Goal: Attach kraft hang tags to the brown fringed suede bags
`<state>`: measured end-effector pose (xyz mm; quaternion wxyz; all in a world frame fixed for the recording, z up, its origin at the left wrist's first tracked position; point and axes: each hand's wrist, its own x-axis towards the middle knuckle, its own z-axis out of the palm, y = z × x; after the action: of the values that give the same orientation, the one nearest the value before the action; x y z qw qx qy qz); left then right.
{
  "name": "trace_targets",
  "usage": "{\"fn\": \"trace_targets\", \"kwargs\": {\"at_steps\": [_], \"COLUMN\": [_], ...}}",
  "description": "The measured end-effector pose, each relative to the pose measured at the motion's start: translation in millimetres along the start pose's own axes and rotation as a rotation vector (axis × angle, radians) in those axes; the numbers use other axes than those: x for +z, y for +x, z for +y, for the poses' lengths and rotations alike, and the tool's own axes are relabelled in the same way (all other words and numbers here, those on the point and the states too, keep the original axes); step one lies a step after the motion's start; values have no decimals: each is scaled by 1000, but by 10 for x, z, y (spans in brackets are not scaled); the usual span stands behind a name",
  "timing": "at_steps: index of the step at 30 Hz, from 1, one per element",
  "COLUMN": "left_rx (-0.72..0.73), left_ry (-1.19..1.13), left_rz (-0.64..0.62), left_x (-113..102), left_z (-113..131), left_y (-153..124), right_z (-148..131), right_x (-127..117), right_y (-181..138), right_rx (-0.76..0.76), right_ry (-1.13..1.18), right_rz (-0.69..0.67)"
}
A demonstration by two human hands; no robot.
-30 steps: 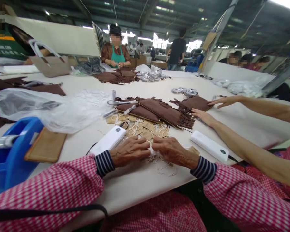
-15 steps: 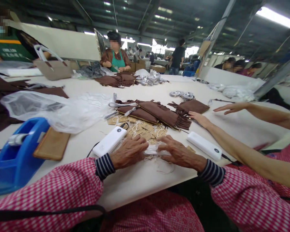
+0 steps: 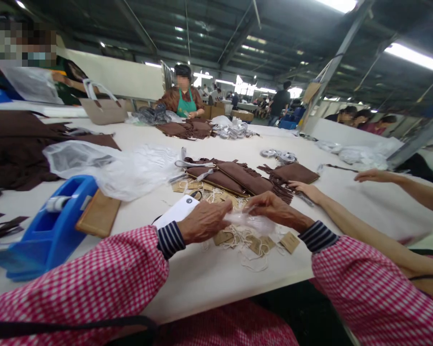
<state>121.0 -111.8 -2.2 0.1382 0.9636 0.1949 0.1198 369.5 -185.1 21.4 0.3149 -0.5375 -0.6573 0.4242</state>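
My left hand (image 3: 204,222) pinches one side of a small clear plastic bag (image 3: 250,222), and the fingers of my right hand (image 3: 279,211) are closed on its other side. The bag hangs between them just above the table. Kraft-paper tags (image 3: 254,244) with white strings lie under and in front of it, and more tags are heaped behind my hands. A white power bank (image 3: 176,211) rests beside my left hand, which partly covers it. Beyond the tags lie brown fringed pouches (image 3: 243,178) with grey straps.
A blue tape dispenser (image 3: 54,226) and a tan phone case (image 3: 99,214) stand at left, near a crumpled plastic sheet (image 3: 137,173). On the right, a co-worker's hand (image 3: 306,191) touches another brown pouch (image 3: 296,172). Coiled grey straps (image 3: 278,154) lie farther back.
My hands have lifted the clear bag off the tags and spread it. Tags beneath now show closer to the table edge. My right hand has risen, and the right power bank is now out of sight.
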Motion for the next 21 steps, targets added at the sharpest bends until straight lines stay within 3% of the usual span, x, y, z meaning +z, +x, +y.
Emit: {"fn": "trace_targets", "kwargs": {"at_steps": [4, 6, 11, 14, 18, 21], "left_rx": [-13, -12, -32, -124, -287, -336], "left_ry": [-245, -331, -582, -787, -1062, -1187], "left_rz": [54, 77, 115, 136, 175, 160], "left_x": [-102, -138, -7, 130, 180, 102], "left_z": [-7, -17, -83, -124, -102, -40], "left_y": [-83, -105, -161, -213, -292, -363], "right_z": [-54, -137, -459, -486, -301, -230], "right_x": [38, 99, 409, 634, 814, 800], "right_y": [54, 61, -60, -160, -222, -251], "right_rx": [-5, -16, -147, -264, -449, -634], "right_ry": [24, -92, -768, -1055, -1191, -1187], "right_rz": [-19, -36, -51, -57, 95, 185]}}
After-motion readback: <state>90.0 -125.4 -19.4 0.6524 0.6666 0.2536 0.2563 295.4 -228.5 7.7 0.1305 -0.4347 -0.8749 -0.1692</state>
